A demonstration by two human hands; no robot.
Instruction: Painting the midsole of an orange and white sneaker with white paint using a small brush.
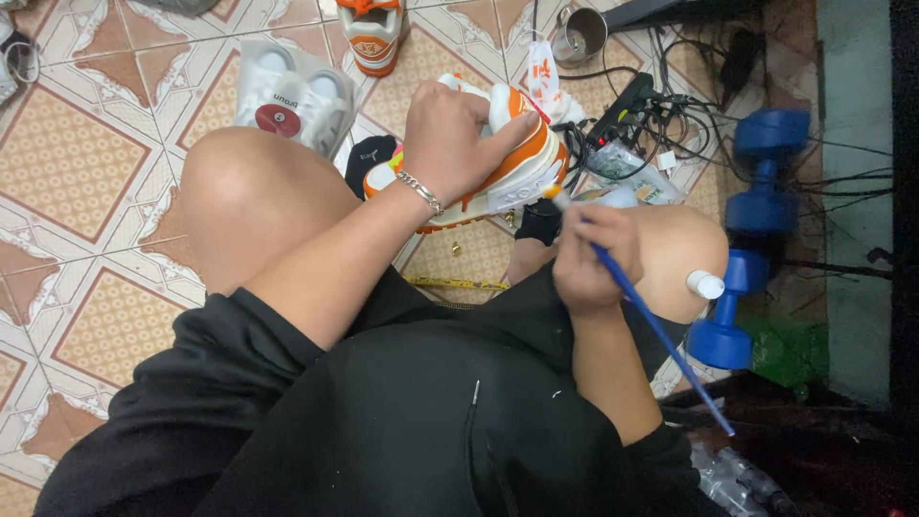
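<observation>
My left hand [458,134] grips an orange and white sneaker [522,163] from above, holding it on its side between my knees. A chain bracelet [419,191] circles that wrist. My right hand [593,258] holds a blue-handled paintbrush [661,335], and its tip touches the sneaker's sole edge near the heel. A small white bottle cap or jar [706,283] rests on my right knee.
A second orange and white sneaker [371,33] stands on the tiled floor [77,153] ahead, beside a bagged white pair [292,96]. A metal cup [580,33], a power strip with tangled cables [637,101] and blue dumbbells [756,220] sit at the right.
</observation>
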